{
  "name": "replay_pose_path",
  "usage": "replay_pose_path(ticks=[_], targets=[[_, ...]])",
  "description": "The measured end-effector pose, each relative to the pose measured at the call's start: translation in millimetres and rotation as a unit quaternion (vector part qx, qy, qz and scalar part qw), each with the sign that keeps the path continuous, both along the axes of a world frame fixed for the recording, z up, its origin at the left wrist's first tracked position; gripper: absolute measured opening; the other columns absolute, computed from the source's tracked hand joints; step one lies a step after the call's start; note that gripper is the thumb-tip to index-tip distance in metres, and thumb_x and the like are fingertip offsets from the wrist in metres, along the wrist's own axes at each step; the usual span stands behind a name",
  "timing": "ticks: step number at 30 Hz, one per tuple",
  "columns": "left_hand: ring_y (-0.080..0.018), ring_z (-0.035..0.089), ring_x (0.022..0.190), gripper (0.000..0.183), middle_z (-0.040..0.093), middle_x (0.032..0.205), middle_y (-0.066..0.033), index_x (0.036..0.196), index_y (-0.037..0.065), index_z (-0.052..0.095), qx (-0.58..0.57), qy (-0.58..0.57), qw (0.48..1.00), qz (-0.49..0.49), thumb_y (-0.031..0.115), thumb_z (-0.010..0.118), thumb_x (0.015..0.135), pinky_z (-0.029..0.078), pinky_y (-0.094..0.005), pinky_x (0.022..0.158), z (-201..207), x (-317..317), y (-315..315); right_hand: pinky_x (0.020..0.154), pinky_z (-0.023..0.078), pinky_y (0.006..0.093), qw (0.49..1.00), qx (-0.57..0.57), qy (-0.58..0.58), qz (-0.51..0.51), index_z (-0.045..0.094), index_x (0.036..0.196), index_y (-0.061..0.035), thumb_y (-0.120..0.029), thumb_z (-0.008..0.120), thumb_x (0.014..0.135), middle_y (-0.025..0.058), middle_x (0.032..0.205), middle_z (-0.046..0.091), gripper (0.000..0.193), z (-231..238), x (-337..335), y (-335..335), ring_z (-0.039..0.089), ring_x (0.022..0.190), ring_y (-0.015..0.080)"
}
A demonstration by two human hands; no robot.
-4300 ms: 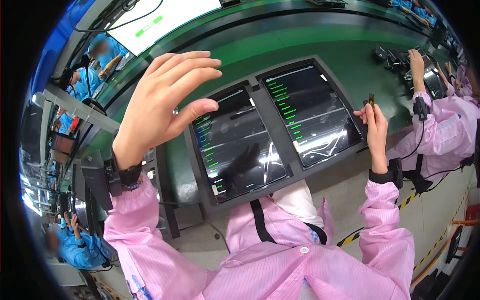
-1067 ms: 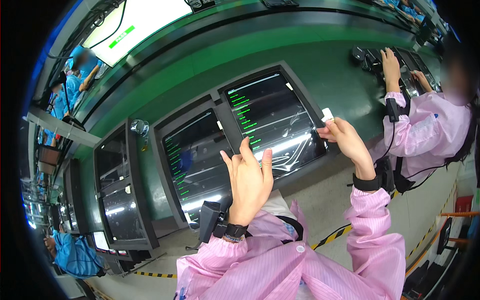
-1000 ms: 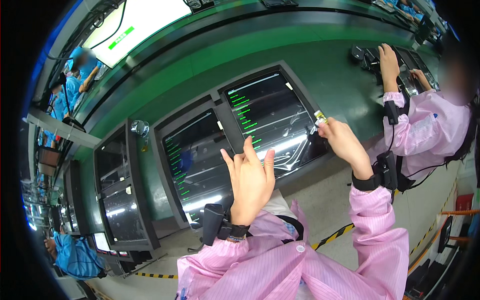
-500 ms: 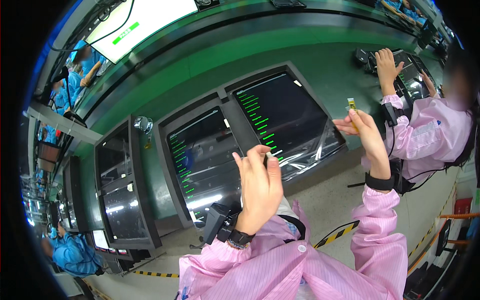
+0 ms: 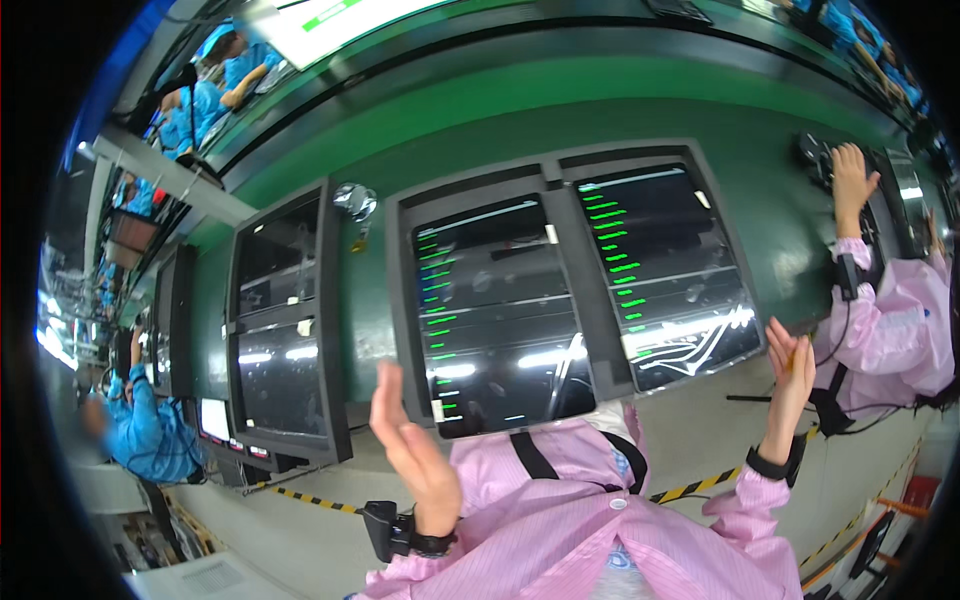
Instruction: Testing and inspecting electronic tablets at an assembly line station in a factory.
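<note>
My left hand (image 5: pixel 418 455) is raised beside the lower left corner of the left tablet screen (image 5: pixel 505 300), with its fingers stretched out and nothing visible in them. At the lower right corner of the right tablet screen (image 5: pixel 675 255), my right hand (image 5: pixel 790 385) has its fingertips together. A bit of a yellow strip (image 5: pixel 793 361) shows between them; most of it is hidden. Both screens are lit with rows of green text and lie side by side in a dark grey tray (image 5: pixel 592 290). Clear film shines on the right screen's lower part, and small white tabs sit along the screens' edges.
Left of the tray stands another dark frame (image 5: pixel 333 350) with two dark screens. A clear round object (image 5: pixel 355 200) with a yellow tag lies between them on the green bench (image 5: pixel 450 140). A co-worker's hand (image 5: pixel 852 190) is at the right. Blue-clad people work beyond.
My left hand has moved left and down, off the screens, and its fingers have straightened. My right hand has lowered toward the right screen's corner; the yellow strip is now mostly hidden. The view has shifted.
</note>
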State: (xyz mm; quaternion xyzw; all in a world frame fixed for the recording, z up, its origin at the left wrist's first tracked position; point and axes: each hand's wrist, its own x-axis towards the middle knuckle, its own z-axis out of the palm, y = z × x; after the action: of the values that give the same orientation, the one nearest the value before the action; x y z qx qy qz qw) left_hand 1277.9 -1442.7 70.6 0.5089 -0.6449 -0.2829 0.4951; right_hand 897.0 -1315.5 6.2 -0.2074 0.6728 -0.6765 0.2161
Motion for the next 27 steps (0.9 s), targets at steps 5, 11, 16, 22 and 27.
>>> replay_pose_path(ticks=[5, 11, 16, 22, 27], targets=[[-0.0252, 0.026, 0.133, 0.053, 0.022, 0.146, -0.0126, 0.14, 0.007, 0.022, 0.152, 0.123, 0.98, 0.04, 0.04, 0.02, 0.098, 0.019, -0.0355, 0.107, -52, 32, 15, 0.098, 0.038, 0.0393, 0.991, -0.071, -0.051, -0.1, 0.043, 0.117, 0.002, -0.034, 0.035, 0.098, 0.0196, 0.125, 0.05, 0.042, -45, 47, 10, 0.047, 0.118, 0.029], [-0.0219, 0.015, 0.137, 0.059, 0.021, 0.147, -0.0119, 0.142, 0.006, 0.021, 0.094, 0.23, 0.969, 0.005, 0.045, 0.021, 0.097, 0.009, -0.0364, 0.109, -50, 9, -30, 0.103, 0.035, 0.0419, 0.982, -0.124, -0.04, -0.137, 0.035, 0.125, 0.0047, -0.033, 0.034, 0.098, 0.0214, 0.133, 0.041, 0.046, -35, 67, -38, 0.04, 0.125, 0.0305], [-0.0236, 0.02, 0.135, 0.055, 0.028, 0.143, -0.0137, 0.136, 0.001, 0.029, 0.097, 0.308, 0.946, -0.031, 0.041, 0.025, 0.098, 0.012, -0.0362, 0.109, -45, 6, -76, 0.087, 0.044, 0.0312, 0.981, -0.129, 0.019, -0.141, 0.051, 0.109, 0.0002, -0.029, 0.037, 0.098, 0.0149, 0.119, 0.054, 0.034, -9, 75, -70, 0.053, 0.11, 0.0201], [-0.0312, 0.034, 0.126, 0.029, 0.037, 0.133, -0.0205, 0.114, -0.001, 0.041, -0.012, 0.311, 0.95, 0.032, 0.02, 0.033, 0.095, 0.022, -0.0416, 0.108, -43, 15, -51, 0.053, 0.035, 0.0214, 0.999, 0.014, 0.037, -0.01, 0.057, 0.082, -0.0034, -0.023, 0.047, 0.095, 0.0012, 0.068, 0.054, 0.026, -9, 172, -46, 0.046, 0.058, 0.006], [-0.0326, 0.041, 0.12, 0.025, 0.04, 0.128, -0.0216, 0.11, 0.0, 0.042, 0.005, 0.3, 0.951, -0.077, 0.017, 0.033, 0.094, 0.028, -0.0458, 0.104, -50, -1, -22, 0.046, 0.029, 0.0207, 0.98, 0.03, -0.054, 0.187, 0.055, 0.072, -0.0013, -0.019, 0.05, 0.093, -0.0019, 0.057, 0.049, 0.028, 1, 211, -64, 0.04, 0.05, 0.0036]])
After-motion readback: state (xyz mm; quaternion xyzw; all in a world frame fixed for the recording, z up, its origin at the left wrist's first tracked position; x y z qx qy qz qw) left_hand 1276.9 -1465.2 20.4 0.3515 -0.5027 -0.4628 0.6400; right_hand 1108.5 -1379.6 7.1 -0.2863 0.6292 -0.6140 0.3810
